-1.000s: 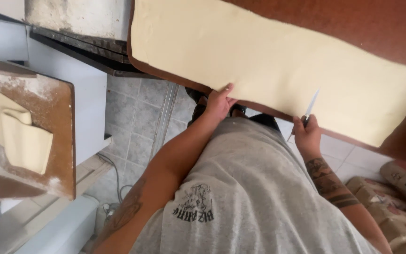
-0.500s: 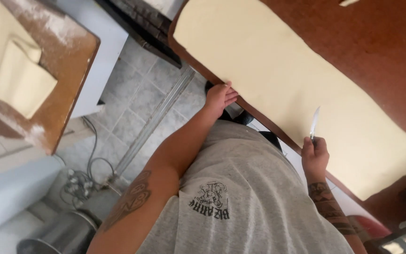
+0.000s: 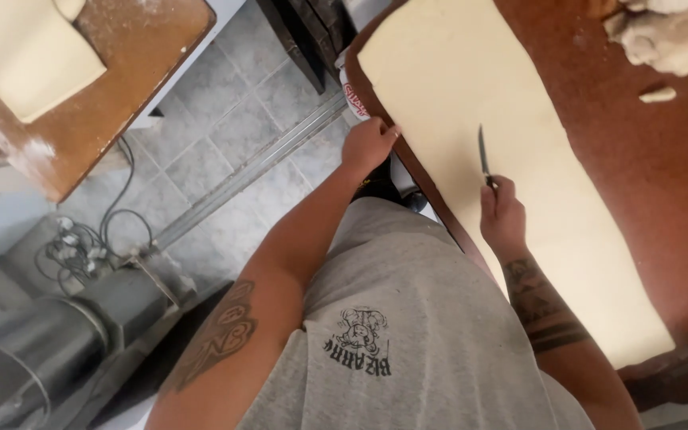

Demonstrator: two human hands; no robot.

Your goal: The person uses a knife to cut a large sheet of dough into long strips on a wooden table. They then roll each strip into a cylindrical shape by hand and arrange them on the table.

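1. Dough sheet (image 3: 511, 159), pale and rolled long and flat, lies along the near edge of a reddish-brown wooden table (image 3: 639, 159), running from the upper middle of the view down to the lower right
2. The right hand (image 3: 503, 219) is closed in a fist around the handle of a small knife (image 3: 483, 155); the thin blade points away from the body and rests on or just above the dough, which of the two cannot be told
3. The left hand (image 3: 366, 145) sits at the table's near edge with its fingers curled and their tips touching the rim of the dough sheet; it grips nothing
4. Torn dough scraps (image 3: 658, 36) lie heaped on the bare wood at the far right, well apart from the sheet
5. A second wooden board (image 3: 121, 87), dusted with flour, stands to the left across the tiled floor (image 3: 224, 143) and carries folded dough (image 3: 25, 52)
6. A tangle of cable (image 3: 81, 239) and a metal cylinder (image 3: 33, 366) lie low on the left
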